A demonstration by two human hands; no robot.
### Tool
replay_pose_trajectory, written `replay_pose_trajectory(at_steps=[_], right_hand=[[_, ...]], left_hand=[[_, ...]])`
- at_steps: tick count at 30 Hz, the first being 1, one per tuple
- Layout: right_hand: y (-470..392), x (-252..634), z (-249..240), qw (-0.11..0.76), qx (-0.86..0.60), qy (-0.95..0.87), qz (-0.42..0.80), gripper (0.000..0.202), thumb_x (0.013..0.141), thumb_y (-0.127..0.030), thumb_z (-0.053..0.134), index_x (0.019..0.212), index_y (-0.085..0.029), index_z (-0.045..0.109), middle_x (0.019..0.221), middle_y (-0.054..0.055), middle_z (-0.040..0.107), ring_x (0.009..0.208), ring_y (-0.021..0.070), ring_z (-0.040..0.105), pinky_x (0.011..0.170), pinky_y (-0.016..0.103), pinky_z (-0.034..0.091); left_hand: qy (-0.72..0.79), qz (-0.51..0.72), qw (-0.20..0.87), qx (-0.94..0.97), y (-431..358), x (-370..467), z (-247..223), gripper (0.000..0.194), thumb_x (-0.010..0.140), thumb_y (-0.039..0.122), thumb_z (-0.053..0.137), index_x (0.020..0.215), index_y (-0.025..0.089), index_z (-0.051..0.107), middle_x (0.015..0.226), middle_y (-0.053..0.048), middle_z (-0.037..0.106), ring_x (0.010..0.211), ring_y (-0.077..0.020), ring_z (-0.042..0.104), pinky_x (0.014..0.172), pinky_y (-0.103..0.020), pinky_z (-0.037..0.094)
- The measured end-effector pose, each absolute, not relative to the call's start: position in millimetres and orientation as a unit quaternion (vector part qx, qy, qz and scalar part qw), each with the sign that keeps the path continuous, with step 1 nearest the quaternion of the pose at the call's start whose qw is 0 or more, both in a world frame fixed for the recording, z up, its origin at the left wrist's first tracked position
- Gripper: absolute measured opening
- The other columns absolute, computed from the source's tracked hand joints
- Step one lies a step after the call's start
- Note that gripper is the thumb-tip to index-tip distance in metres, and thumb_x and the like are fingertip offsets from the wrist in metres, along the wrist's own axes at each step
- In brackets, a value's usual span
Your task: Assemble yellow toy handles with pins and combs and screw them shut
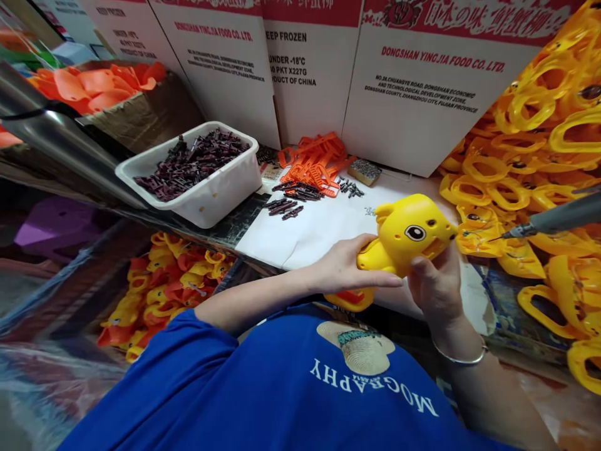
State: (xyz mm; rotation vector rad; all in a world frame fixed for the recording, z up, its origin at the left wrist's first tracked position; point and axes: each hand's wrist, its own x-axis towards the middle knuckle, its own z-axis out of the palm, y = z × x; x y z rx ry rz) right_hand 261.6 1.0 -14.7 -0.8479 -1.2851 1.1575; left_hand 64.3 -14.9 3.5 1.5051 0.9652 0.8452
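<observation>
A yellow plastic toy animal (408,228) with a printed eye and small holes in its head is held up over the near edge of the table. My left hand (345,266) grips its left end, thumb along the lower side. On the other end, my right hand (439,285) has its fingers closed, a bracelet at the wrist. Below my left hand a rounded yellow loop with orange inside (352,299) shows; whether it belongs to the same toy I cannot tell. Beyond lie orange plastic parts (317,163), dark slim parts (295,194) and small screws (351,188).
A white tub (211,194) of dark parts stands at the left, near a box of orange pieces (98,88). Yellow shells (521,169) heap up on the right, where a screwdriver (558,216) hangs in. Finished-looking toys (164,282) fill a container lower left. Cartons (413,81) wall the back.
</observation>
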Motion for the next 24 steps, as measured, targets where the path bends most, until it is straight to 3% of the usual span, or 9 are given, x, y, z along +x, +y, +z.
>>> replay_pose_trajectory(at_steps=[4,8,14,20,24], right_hand=[[-3,266,-19,0.5,-0.382,-0.596,0.499,0.09,0.077,-0.063,0.082,0.153,-0.036,0.042,0.157,0.011,0.052,0.138,0.0337,0.059,0.113,0.059,0.051],[-5,276,-24,0.424,-0.41,-0.611,0.528,0.088,0.072,-0.055,0.09,0.147,-0.036,0.047,0.151,0.008,0.059,0.136,0.0326,0.061,0.113,0.057,0.053],[-15,271,-28,0.477,-0.425,-0.573,0.513,0.067,0.075,-0.049,0.09,0.129,-0.029,0.056,0.135,0.009,0.069,0.125,0.0317,0.068,0.11,0.056,0.056],[-16,271,-21,0.412,-0.419,-0.596,0.547,0.069,0.071,-0.045,0.093,0.127,-0.03,0.057,0.134,0.008,0.071,0.123,0.0317,0.069,0.106,0.052,0.061],[-21,267,-27,0.443,-0.423,-0.603,0.511,0.067,0.074,-0.046,0.09,0.129,-0.031,0.055,0.132,0.008,0.071,0.123,0.0318,0.069,0.103,0.053,0.062]], left_hand=[[0.42,0.36,0.516,0.655,-22,66,1,0.065,0.077,0.062,0.081,0.118,0.013,0.068,0.099,-0.009,0.074,0.087,-0.023,0.068,0.078,-0.035,0.055],[0.427,0.344,0.509,0.663,-21,62,-2,0.066,0.076,0.065,0.081,0.115,0.013,0.07,0.094,-0.008,0.074,0.082,-0.0217,0.066,0.073,-0.032,0.054],[0.402,0.319,0.527,0.678,-22,57,2,0.064,0.082,0.063,0.077,0.12,0.012,0.068,0.103,-0.011,0.076,0.09,-0.025,0.07,0.076,-0.034,0.056],[0.399,0.325,0.526,0.677,-22,53,-2,0.065,0.079,0.058,0.081,0.121,0.01,0.066,0.11,-0.015,0.076,0.097,-0.0288,0.071,0.081,-0.037,0.058],[0.385,0.316,0.554,0.667,-21,51,-5,0.064,0.077,0.056,0.084,0.12,0.012,0.067,0.111,-0.014,0.077,0.1,-0.029,0.071,0.085,-0.039,0.058]])
